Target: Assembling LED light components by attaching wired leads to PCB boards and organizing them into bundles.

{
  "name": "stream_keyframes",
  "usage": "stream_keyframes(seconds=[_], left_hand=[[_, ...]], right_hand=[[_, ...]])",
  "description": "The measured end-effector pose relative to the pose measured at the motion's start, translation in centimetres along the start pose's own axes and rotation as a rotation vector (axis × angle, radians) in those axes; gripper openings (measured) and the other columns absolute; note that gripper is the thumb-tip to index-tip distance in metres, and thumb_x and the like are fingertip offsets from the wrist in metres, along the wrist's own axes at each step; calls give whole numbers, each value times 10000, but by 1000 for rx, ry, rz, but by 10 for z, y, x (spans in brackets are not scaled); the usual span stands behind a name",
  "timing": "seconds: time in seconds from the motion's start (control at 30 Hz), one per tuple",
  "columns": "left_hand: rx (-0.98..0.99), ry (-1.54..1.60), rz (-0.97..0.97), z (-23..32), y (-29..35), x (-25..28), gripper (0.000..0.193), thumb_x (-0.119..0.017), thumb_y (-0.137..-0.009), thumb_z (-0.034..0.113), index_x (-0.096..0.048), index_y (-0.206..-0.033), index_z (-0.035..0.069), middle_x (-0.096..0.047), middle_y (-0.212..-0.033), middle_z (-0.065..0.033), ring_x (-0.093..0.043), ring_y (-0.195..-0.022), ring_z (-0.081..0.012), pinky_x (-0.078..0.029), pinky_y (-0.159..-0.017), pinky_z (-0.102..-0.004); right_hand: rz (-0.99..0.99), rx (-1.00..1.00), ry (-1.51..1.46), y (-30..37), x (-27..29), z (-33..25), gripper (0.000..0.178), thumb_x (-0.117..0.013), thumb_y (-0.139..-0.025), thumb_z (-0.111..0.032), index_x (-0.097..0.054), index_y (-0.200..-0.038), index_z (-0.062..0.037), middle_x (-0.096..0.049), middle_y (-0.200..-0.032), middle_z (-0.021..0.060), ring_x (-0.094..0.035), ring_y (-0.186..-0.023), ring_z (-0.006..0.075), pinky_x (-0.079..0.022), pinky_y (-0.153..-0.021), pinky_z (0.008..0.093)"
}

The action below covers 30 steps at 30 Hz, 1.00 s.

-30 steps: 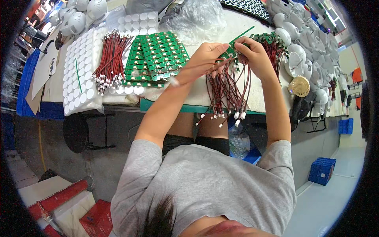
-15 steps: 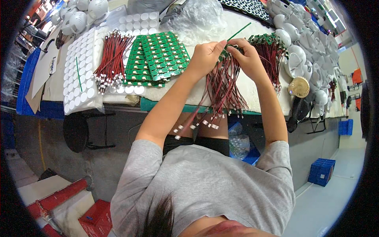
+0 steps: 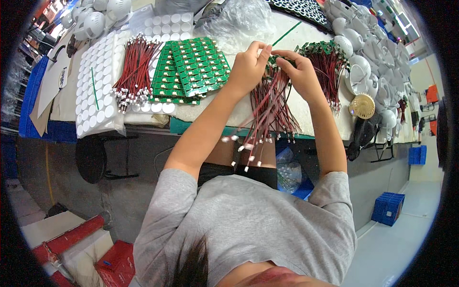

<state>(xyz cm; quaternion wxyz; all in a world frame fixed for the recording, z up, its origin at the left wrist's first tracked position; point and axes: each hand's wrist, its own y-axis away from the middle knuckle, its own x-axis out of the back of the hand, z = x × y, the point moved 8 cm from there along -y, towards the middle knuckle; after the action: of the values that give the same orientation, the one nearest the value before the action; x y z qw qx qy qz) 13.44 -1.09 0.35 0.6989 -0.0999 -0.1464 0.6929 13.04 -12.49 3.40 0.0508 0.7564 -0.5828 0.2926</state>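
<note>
Strip [image 3: 287,33] pinched at its near end by left hand [image 3: 247,71], grip together on it. Right hand [image 3: 302,74] curled beside the bundle top; whether its grip is clamped or apart cannot be told. Bundle [image 3: 270,98] of dark red wires is laid below both hands on the desk [image 3: 239,114], plugs [image 3: 246,168] hung past the front edge. Room at left is limited by boards [image 3: 201,67], at right by a second bundle [image 3: 330,76] near the right hand; far side bounded by bag [image 3: 239,24] and black tray [image 3: 301,12].
</note>
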Motion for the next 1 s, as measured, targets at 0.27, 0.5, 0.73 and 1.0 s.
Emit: stream_keyframes(seconds=[0.27,0.5,0.73,1.0], left_hand=[[-175,-159,48,6,0,1,321,-418,-842,302,-465,-980,15,-479,-453,-78,-476,-425,-129,-348,-392,-259],[354,685,-262,-21,4,-20,334,-365,-859,314,-436,-966,6,-494,-529,-63,-472,-347,-129,-333,-246,-210],[-98,-21,161,0,1,9,294,-411,-842,250,-409,-993,-3,-501,-502,-119,-518,-472,-201,-384,-474,-331],[-57,-49,139,-12,-4,7,323,-430,-834,278,-421,-982,-9,-482,-505,-94,-486,-431,-188,-396,-467,-349]], right_hand=[[0,94,125,-2,-8,3,197,-522,-753,-124,-560,-895,7,-558,-822,123,-532,-749,193,-405,-683,267],[-50,-47,-105,1,-4,4,158,-508,-788,-95,-555,-896,11,-507,-700,-35,-424,-585,18,-340,-514,156],[-27,93,99,3,-20,-3,221,-515,-748,-122,-563,-928,-5,-574,-847,135,-543,-798,204,-404,-731,281],[-62,99,205,5,-24,-16,165,-534,-728,-103,-584,-855,-11,-548,-802,124,-542,-735,256,-414,-665,296]])
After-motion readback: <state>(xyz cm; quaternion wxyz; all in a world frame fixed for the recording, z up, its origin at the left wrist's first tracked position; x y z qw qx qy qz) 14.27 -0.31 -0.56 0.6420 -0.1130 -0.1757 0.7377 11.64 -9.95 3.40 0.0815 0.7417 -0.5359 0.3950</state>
